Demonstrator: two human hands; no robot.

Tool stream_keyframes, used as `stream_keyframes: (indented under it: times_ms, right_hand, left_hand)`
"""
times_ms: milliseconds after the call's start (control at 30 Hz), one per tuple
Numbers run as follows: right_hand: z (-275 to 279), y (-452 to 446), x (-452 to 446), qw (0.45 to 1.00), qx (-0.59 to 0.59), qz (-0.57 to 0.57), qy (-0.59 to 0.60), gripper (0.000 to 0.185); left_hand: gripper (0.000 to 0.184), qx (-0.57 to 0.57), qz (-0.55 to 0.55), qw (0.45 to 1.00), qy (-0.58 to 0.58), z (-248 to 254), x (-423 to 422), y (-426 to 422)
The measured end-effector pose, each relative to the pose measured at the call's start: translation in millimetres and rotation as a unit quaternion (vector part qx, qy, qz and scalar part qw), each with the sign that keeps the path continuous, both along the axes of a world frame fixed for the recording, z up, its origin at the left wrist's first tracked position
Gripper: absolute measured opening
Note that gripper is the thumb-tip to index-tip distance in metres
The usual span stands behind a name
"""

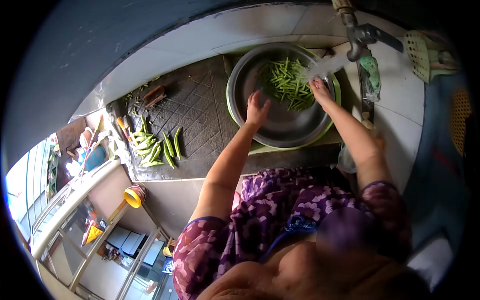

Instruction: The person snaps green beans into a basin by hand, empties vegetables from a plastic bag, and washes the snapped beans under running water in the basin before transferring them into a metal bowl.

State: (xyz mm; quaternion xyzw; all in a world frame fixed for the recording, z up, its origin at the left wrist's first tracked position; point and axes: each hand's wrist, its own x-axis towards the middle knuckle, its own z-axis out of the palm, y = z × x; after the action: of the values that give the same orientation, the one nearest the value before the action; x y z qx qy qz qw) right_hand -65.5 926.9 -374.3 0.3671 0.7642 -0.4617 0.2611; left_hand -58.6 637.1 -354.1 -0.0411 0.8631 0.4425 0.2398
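A wide grey metal basin [280, 135] sits at the counter's right part. Cut green bean pieces [290, 84] lie heaped inside it. Over the left side of the basin is my left hand [257, 109], fingers and thumb apart, holding nothing. My right hand [320, 92] reaches in at the right edge of the bean pieces, beside the falling water. Its fingers look loosely spread, though splashing partly blurs their tips. From the tap [354, 42], a stream of water [325, 66] runs into the basin and splashes on the beans.
Whole green pods [150, 149] lie on the dark patterned counter [200, 110], near a knife with an orange handle [123, 126]. A brown block-like item [154, 95] stands among scraps. A green plastic bag [370, 75] and perforated green holder [419, 55] are at right.
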Motion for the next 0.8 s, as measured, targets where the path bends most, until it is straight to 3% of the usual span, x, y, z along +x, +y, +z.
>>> stream_keyframes:
  times_ms: [33,67,133,167,233,300,333,367,400,433,467,500,567,633,700,733,767,800]
  right_hand:
    - [-24,1,-6,0.998,-0.005,0.059,-0.001,0.068]
    - [-64,-8,-16,0.994,0.043,0.095,0.044,0.069]
    - [-81,-51,-31,0.980,0.122,0.105,0.120,0.069]
    - [-52,-83,-41,0.973,0.155,0.080,0.153,0.069]
    - [-20,-117,-56,0.974,0.160,0.132,0.091,0.064]
    - [-32,-134,-44,0.974,0.146,0.104,0.135,0.057]
    - [-29,-142,-33,0.960,0.163,0.088,0.208,0.050]
    - [-23,-149,-17,0.940,0.160,0.088,0.290,0.041]
    - [-10,-160,-1,0.921,0.212,0.101,0.310,0.037]
    - [-3,-168,11,0.901,0.263,0.114,0.327,0.033]
    - [-4,-169,15,0.907,0.267,0.087,0.314,0.030]
    - [-6,-170,19,0.912,0.271,0.061,0.301,0.027]
    - [1,-155,-1,0.903,0.321,0.085,0.273,0.026]
    - [-12,-132,-23,0.939,0.294,0.130,0.123,0.027]
    - [-21,-112,-30,0.891,0.374,0.158,0.203,0.030]
    - [-32,-108,-33,0.909,0.266,0.047,0.318,0.034]
    - [-40,-88,-36,0.861,0.330,0.108,0.372,0.039]
    - [-44,-86,-44,0.875,0.271,0.078,0.394,0.040]
  left_hand:
    - [0.071,0.007,0.032,0.999,-0.016,-20,-8,3]
    - [0.074,0.088,0.085,0.987,-0.101,-27,-26,13]
    - [0.081,0.241,0.186,0.913,-0.270,-22,-59,33]
    - [0.086,0.277,0.149,0.901,-0.299,-20,-68,40]
    - [0.088,0.236,0.221,0.890,-0.321,-53,-77,58]
    - [0.092,0.269,0.282,0.863,-0.321,-13,-77,61]
    - [0.088,0.271,0.276,0.872,-0.300,-35,-73,53]
    - [0.071,0.396,0.280,0.814,-0.319,-54,-67,44]
    - [0.060,0.437,0.286,0.782,-0.340,-71,-61,41]
    - [0.050,0.475,0.291,0.748,-0.361,-56,-62,45]
    - [0.040,0.438,0.337,0.743,-0.378,-38,-51,54]
    - [0.050,0.452,0.333,0.745,-0.362,-70,-29,56]
    - [0.050,0.476,0.353,0.714,-0.373,-81,-18,63]
    - [0.057,0.402,0.379,0.763,-0.336,-25,-22,70]
    - [0.057,0.371,0.387,0.788,-0.301,-27,-18,60]
    - [0.055,0.357,0.382,0.803,-0.287,-23,-20,49]
    - [0.057,0.330,0.367,0.826,-0.272,-18,-22,40]
    - [0.060,0.316,0.370,0.823,-0.295,-1,-32,34]
